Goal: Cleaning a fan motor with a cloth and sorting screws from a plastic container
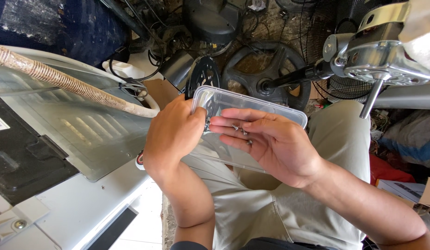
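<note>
Both forearms are seen closest to the lens, reaching forward over the lap. Right hand (275, 141) is held palm-up, fingers extended and loosely together as a flat shelf; a few small screws (241, 131) are resting across them, so the flat pose looks meant to stop them rolling off. Left hand (173, 134) is curled, fingertips pinched at one screw (207, 124) right at the right fingertips. Whether that screw is being lifted or set down cannot be told.

Clear plastic container (252, 105), rectangular and shallow, is sitting beneath both hands on the lap, tilted toward the camera. Its position directly under the screws looks like a catch tray for drops. Contents: mostly hidden by the hands; the visible part of the tub appears bare, nothing certain inside.

Surroundings:
- Fan motor (379, 55), chrome housing with shaft, is mounted upper right, just beyond the knee.
- Black fan base (266, 74), round and spoked, is lying on the floor behind the container.
- Metal appliance panel (80, 125) is at left, with a braided hose (62, 79) laid across it.
- Loose cables are tangled on the floor at top.
</note>
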